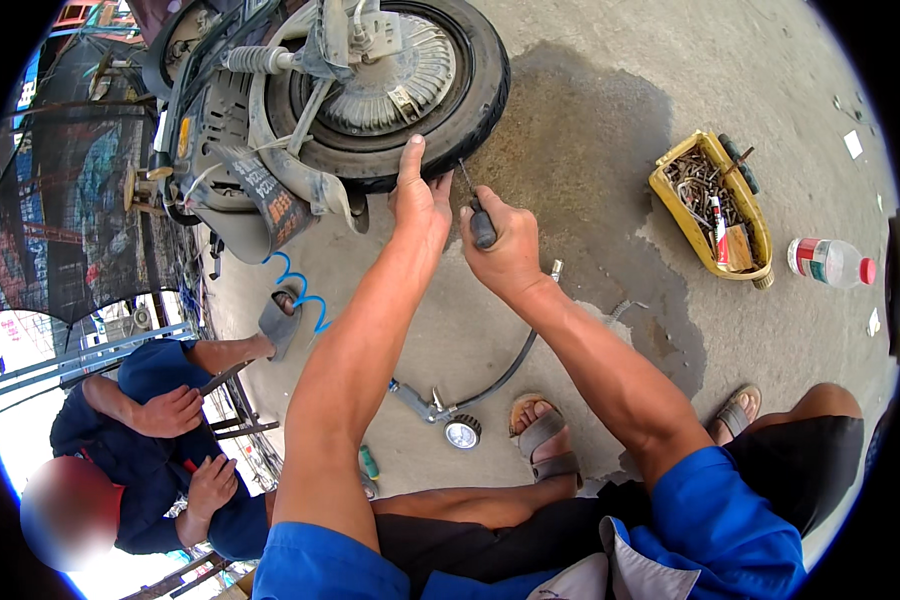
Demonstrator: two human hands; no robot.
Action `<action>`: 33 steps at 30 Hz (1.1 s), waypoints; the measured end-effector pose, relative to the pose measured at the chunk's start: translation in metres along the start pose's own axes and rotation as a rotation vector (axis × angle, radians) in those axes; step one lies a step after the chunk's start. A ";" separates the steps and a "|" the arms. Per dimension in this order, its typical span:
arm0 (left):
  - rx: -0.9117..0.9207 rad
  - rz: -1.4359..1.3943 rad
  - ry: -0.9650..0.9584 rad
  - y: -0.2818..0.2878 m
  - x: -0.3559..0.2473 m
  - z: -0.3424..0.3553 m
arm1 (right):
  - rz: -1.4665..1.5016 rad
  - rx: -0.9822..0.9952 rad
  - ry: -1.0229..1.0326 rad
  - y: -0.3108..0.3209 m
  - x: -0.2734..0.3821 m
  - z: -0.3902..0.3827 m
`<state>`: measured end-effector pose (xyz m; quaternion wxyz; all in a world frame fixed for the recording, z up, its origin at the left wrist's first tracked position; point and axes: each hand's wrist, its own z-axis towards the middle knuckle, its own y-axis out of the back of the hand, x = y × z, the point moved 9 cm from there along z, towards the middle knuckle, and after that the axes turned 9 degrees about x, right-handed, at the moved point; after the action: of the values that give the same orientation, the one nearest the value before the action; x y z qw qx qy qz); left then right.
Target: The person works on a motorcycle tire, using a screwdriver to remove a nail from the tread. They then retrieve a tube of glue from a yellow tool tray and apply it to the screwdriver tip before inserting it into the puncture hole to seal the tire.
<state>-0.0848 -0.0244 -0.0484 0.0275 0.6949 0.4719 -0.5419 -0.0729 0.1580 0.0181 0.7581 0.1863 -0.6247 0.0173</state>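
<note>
A scooter's rear wheel with a black tyre and grey hub stands at the top centre on concrete. My left hand presses flat against the tyre's lower tread, thumb pointing up. Just to its right, my right hand is closed on a black-handled tool whose thin metal shaft points up at the tyre. Both forearms reach up from blue sleeves at the lower edge.
An air hose with a round pressure gauge lies by my sandalled foot. A yellow tray of rusty screws and a plastic bottle sit at right. Another person in blue crouches at left near a blue coiled hose.
</note>
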 end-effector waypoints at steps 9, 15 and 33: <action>0.036 -0.004 -0.005 -0.006 0.002 -0.002 | 0.234 0.287 -0.330 0.037 -0.026 0.063; 0.007 0.000 -0.010 -0.002 0.001 -0.002 | 1.496 0.225 -0.976 -0.025 -0.098 0.001; 0.009 -0.067 0.008 -0.008 0.010 0.003 | -0.247 0.221 -0.041 0.014 0.005 0.030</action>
<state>-0.0929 -0.0152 -0.0532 0.0042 0.6811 0.4923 -0.5419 -0.1039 0.1605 0.0305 0.7163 0.3442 -0.6068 -0.0113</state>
